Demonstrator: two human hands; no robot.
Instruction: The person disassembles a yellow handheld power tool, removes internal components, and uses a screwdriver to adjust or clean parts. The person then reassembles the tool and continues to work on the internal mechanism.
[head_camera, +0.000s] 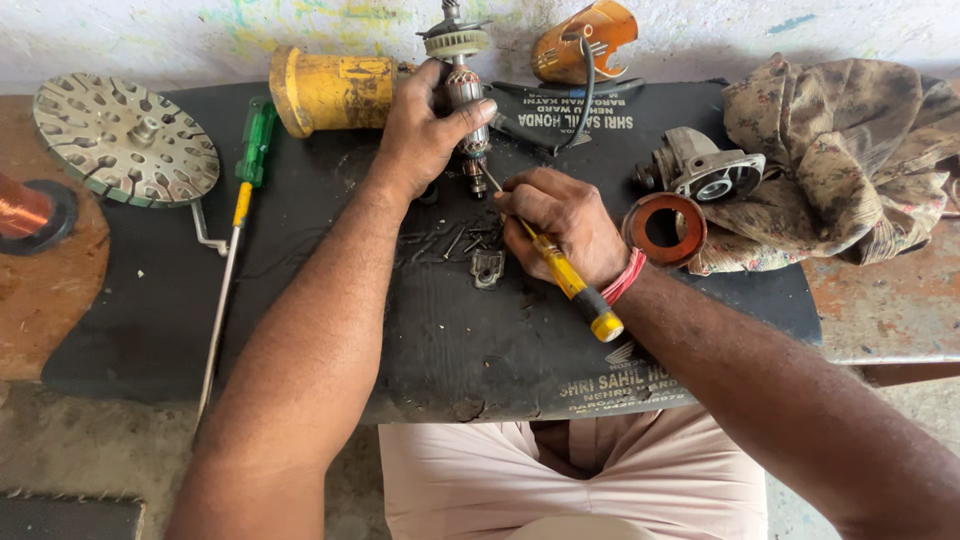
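Left hand (425, 135) grips the armature (464, 95) upright near the counter's (300, 330) far edge; right hand (565, 220) pinches a screwdriver (560, 272) (yellow handle), tip angled at its lower end.

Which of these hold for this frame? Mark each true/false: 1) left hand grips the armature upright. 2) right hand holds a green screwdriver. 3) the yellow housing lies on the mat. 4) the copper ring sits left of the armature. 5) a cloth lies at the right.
1) The left hand grips the armature upright. True.
2) The right hand holds a green screwdriver. False: its screwdriver is yellow; the green one lies untouched on the mat.
3) The yellow housing lies on the mat. True.
4) The copper ring sits left of the armature. False: it lies to its right.
5) A cloth lies at the right. True.
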